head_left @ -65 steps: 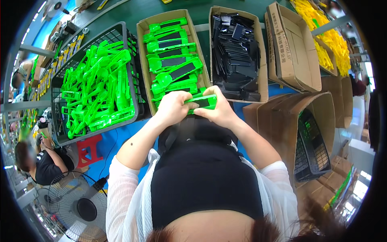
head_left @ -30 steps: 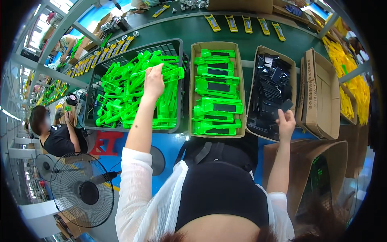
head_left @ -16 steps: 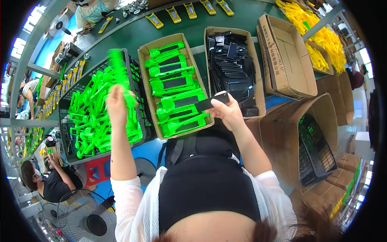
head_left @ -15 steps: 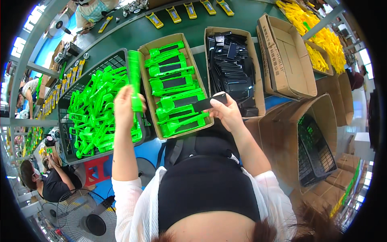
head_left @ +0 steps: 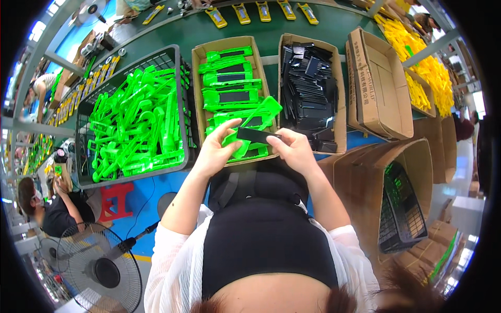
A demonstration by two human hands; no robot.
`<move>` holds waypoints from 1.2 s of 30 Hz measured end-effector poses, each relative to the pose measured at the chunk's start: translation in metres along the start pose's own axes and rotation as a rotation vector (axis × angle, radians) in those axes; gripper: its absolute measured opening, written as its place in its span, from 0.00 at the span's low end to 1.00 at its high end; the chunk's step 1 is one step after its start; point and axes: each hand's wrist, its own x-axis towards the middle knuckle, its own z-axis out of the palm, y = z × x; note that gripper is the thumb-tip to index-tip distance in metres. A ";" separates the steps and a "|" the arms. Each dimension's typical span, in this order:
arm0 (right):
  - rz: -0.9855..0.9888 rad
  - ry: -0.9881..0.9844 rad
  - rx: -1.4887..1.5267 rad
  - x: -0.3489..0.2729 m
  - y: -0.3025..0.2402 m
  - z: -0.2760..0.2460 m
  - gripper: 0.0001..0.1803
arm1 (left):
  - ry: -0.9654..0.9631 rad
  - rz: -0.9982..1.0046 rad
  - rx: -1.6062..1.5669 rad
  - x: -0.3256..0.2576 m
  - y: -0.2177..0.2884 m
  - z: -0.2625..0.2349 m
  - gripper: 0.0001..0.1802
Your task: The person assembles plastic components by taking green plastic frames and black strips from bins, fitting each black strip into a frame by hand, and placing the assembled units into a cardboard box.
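My left hand (head_left: 213, 155) holds a long green plastic part (head_left: 269, 108) by its near end, fingers curved about it. The part slants away to the right over the cardboard box (head_left: 200, 68) of green parts with dark panels fitted in them. Between thumb and fingers, my right hand (head_left: 296, 151) pinches a flat black rectangular panel (head_left: 255, 135). The panel lies across the green part, its left end close to my left fingertips. Whether panel and part touch cannot be made out.
A black crate (head_left: 182, 99) piled with loose green parts stands left. To the right are a box of black panels (head_left: 309, 88), a carton (head_left: 383, 88) and yellow parts (head_left: 417, 57). Yellow devices (head_left: 241, 14) line the far bench. A fan (head_left: 107, 271) stands lower left, near a seated person.
My left hand has brought the green part from beside the crate rightward to the black panel. My right hand has shifted slightly, still holding the panel. The whole view has tilted a little.
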 end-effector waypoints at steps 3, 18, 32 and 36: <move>0.080 -0.078 0.014 -0.010 -0.013 -0.015 0.12 | -0.035 -0.113 -0.026 0.004 -0.010 -0.014 0.14; 0.127 -0.141 -0.458 0.005 -0.044 0.000 0.14 | -0.193 -0.337 -0.227 0.001 -0.012 -0.028 0.10; -0.020 0.023 -0.729 0.007 -0.039 0.010 0.19 | -0.121 -0.389 -0.259 0.002 -0.016 -0.024 0.07; -0.043 -0.015 -0.716 0.017 -0.016 0.009 0.20 | -0.138 -0.419 -0.264 0.003 -0.015 -0.022 0.07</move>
